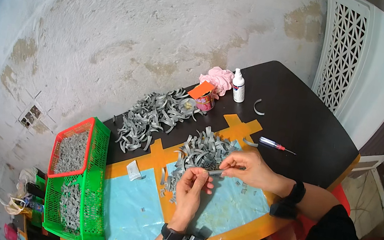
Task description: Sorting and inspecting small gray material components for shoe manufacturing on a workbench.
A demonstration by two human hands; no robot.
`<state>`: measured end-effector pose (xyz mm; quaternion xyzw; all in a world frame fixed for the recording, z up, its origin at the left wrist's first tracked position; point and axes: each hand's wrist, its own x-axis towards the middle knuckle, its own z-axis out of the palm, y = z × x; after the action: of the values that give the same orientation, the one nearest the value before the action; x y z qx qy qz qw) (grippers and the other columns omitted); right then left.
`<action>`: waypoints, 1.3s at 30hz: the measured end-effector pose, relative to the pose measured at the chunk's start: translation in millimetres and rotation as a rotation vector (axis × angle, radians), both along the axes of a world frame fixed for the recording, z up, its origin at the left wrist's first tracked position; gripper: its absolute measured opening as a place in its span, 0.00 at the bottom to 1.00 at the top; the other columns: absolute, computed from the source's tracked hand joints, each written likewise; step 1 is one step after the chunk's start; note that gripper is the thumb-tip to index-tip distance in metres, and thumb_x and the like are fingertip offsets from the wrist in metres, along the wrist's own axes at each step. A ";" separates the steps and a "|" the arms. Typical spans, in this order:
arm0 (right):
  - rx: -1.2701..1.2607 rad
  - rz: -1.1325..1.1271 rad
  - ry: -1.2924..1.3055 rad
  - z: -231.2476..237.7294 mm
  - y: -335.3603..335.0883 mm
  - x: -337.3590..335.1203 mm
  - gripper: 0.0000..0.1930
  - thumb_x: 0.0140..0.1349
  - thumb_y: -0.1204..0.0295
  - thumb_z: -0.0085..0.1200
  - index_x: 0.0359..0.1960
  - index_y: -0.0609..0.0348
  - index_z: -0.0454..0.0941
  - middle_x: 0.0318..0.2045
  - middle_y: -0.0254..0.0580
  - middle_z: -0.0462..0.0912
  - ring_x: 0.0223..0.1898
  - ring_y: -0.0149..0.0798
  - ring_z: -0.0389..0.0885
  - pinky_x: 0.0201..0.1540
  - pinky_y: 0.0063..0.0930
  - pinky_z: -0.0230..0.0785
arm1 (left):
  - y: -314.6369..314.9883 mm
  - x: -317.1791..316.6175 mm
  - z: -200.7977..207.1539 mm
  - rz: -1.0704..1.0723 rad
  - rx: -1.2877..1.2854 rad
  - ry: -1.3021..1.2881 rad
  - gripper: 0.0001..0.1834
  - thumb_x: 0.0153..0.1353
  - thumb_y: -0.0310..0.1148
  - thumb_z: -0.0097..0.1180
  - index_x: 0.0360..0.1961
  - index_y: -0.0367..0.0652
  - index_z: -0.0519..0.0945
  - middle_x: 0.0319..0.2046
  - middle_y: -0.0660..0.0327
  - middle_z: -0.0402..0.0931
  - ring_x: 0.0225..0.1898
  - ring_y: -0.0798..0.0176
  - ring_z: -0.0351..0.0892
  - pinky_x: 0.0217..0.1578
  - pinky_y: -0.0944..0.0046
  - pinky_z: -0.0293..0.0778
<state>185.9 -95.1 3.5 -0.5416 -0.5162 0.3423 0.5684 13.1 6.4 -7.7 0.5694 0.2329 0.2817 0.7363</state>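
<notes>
Between my two hands stretches a grey curved strip [215, 172], held over the right-hand blue sheet. My left hand [192, 184] pinches its left end between thumb and fingers. The other end is gripped by the fingertips of my right hand [248, 169]. Just beyond my hands lies a pile of similar grey curved strips [200, 148], partly hidden by them. Small grey bits [245, 186] are scattered on the blue sheet [226, 209] beside my right hand.
A bigger heap of grey strips [152, 119] lies by the wall. Green basket [88, 214] and red basket [54, 154] hold small grey pieces at left. Farther back are a can [206, 103], a white bottle [238, 87] and pink cloth [218, 79]. A screwdriver [273, 143] lies at right.
</notes>
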 end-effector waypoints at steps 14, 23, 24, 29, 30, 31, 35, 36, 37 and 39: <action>0.024 -0.001 0.129 4.8 -2.6 -0.4 0.09 0.60 0.82 0.50 0.42 0.66 0.74 0.33 0.38 0.79 0.35 0.26 0.77 0.40 0.21 0.71 | -0.4 -0.4 3.6 -0.005 -0.098 -0.027 0.07 0.67 0.31 0.48 0.40 0.38 0.72 0.31 0.61 0.76 0.30 0.71 0.74 0.30 0.71 0.72; -0.008 0.043 0.134 -7.7 1.2 2.7 0.07 0.62 0.81 0.49 0.41 0.65 0.73 0.32 0.38 0.78 0.32 0.26 0.76 0.37 0.21 0.71 | 2.6 2.1 -1.3 0.082 -0.032 -0.003 0.05 0.64 0.30 0.53 0.36 0.39 0.75 0.29 0.61 0.78 0.26 0.72 0.75 0.27 0.74 0.70; -0.018 0.030 0.133 -6.5 1.1 3.0 0.07 0.62 0.81 0.49 0.41 0.65 0.73 0.32 0.38 0.78 0.32 0.26 0.76 0.37 0.21 0.71 | 2.2 2.1 -2.1 0.112 -0.040 -0.007 0.05 0.64 0.30 0.54 0.36 0.39 0.75 0.28 0.61 0.78 0.25 0.71 0.75 0.26 0.73 0.70; 0.030 0.041 0.082 -3.0 1.9 1.9 0.06 0.64 0.79 0.49 0.41 0.66 0.73 0.33 0.37 0.78 0.33 0.26 0.76 0.38 0.21 0.72 | 1.3 2.6 1.1 0.120 -0.072 -0.025 0.06 0.65 0.33 0.52 0.34 0.41 0.75 0.28 0.63 0.76 0.26 0.73 0.73 0.27 0.74 0.68; 0.027 0.060 0.046 -1.7 2.9 2.2 0.06 0.64 0.79 0.49 0.42 0.67 0.73 0.34 0.37 0.78 0.34 0.26 0.77 0.39 0.21 0.73 | 2.0 1.8 1.3 0.124 -0.074 -0.029 0.07 0.65 0.33 0.52 0.35 0.41 0.75 0.28 0.63 0.76 0.26 0.73 0.73 0.27 0.75 0.68; -0.003 0.048 0.035 2.4 1.7 1.1 0.06 0.64 0.79 0.48 0.41 0.67 0.74 0.34 0.38 0.78 0.34 0.27 0.77 0.40 0.22 0.73 | 1.4 1.8 1.7 0.120 -0.074 -0.035 0.07 0.65 0.33 0.52 0.35 0.41 0.75 0.28 0.63 0.76 0.26 0.73 0.73 0.27 0.75 0.68; 0.026 0.067 0.145 -0.8 -1.8 0.8 0.06 0.64 0.80 0.47 0.40 0.67 0.74 0.33 0.38 0.78 0.35 0.28 0.78 0.40 0.22 0.73 | -2.0 2.6 3.3 0.091 -0.079 -0.045 0.07 0.66 0.34 0.52 0.35 0.42 0.75 0.29 0.63 0.76 0.26 0.73 0.73 0.28 0.75 0.69; 0.026 0.065 0.158 0.3 -2.7 -1.2 0.06 0.64 0.81 0.47 0.40 0.68 0.74 0.34 0.38 0.78 0.36 0.29 0.78 0.41 0.23 0.73 | -2.2 1.1 2.6 0.084 -0.087 -0.040 0.07 0.66 0.34 0.52 0.35 0.42 0.74 0.29 0.63 0.77 0.26 0.73 0.73 0.28 0.74 0.69; 0.025 0.063 0.170 0.8 -2.9 -2.4 0.06 0.64 0.81 0.46 0.40 0.68 0.74 0.35 0.39 0.78 0.36 0.29 0.79 0.41 0.23 0.73 | -2.5 0.6 1.9 0.092 -0.083 -0.041 0.07 0.66 0.34 0.52 0.35 0.42 0.74 0.29 0.63 0.77 0.26 0.73 0.73 0.28 0.74 0.69; 0.052 0.061 0.142 -0.4 -3.1 -2.8 0.07 0.64 0.80 0.46 0.40 0.68 0.74 0.35 0.39 0.79 0.36 0.29 0.79 0.41 0.22 0.73 | -3.0 1.3 1.3 0.054 -0.089 -0.058 0.07 0.66 0.35 0.52 0.35 0.42 0.74 0.30 0.63 0.77 0.27 0.73 0.73 0.28 0.74 0.69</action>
<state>183.1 -98.2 3.1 -0.4850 -0.4997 0.3835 0.6066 14.4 3.4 -6.4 0.5213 0.2393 0.3072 0.7593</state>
